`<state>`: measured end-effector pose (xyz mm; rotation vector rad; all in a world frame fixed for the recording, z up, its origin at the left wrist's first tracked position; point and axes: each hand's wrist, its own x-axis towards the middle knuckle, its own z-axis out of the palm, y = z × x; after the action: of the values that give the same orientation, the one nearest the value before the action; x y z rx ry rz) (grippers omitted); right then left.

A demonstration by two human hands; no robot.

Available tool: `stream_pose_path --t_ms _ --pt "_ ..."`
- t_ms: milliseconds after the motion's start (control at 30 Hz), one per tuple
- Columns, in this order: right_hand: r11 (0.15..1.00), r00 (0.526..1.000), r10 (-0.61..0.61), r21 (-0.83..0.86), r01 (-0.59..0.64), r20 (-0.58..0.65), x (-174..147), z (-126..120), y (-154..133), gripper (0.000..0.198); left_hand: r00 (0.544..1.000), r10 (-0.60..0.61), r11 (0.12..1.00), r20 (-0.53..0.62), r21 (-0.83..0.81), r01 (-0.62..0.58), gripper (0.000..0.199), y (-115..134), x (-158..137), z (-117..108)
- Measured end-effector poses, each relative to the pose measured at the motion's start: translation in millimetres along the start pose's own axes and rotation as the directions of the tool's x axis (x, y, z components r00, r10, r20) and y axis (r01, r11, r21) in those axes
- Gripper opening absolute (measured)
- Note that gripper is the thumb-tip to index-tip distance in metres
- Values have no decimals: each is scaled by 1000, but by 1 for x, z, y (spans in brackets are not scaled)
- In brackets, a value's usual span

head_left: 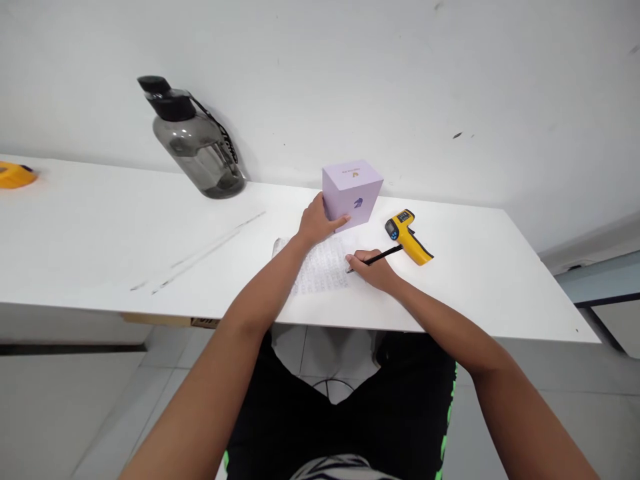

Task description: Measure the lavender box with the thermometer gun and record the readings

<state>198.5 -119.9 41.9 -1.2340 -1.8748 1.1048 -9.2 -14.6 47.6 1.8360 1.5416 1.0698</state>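
My left hand (320,221) grips the lower left side of a lilac box (353,193), thumb across its front and fingers behind its left edge. The box stands upright on the white table near the wall. A black pen (384,254) is pinched in my right hand (373,268), its tip low over the right edge of a sheet of paper (323,268). Rows of small dark writing cover the sheet, and my left forearm crosses its left part. Just beyond the pen's upper end lies a yellow and black infrared thermometer (411,239).
A large grey water bottle (205,153) with a black lid stands against the wall at the left. At the far left edge is part of a yellow object (15,175). The white table (480,273) has dark streaks on its left half; its front edge runs above my lap.
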Motion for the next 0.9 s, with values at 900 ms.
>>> stream_pose_path --t_ms 900 --pt "997 995 -73 19 72 62 -3 -1 2 57 1000 -19 1000 4 -16 19 78 1 -2 -2"
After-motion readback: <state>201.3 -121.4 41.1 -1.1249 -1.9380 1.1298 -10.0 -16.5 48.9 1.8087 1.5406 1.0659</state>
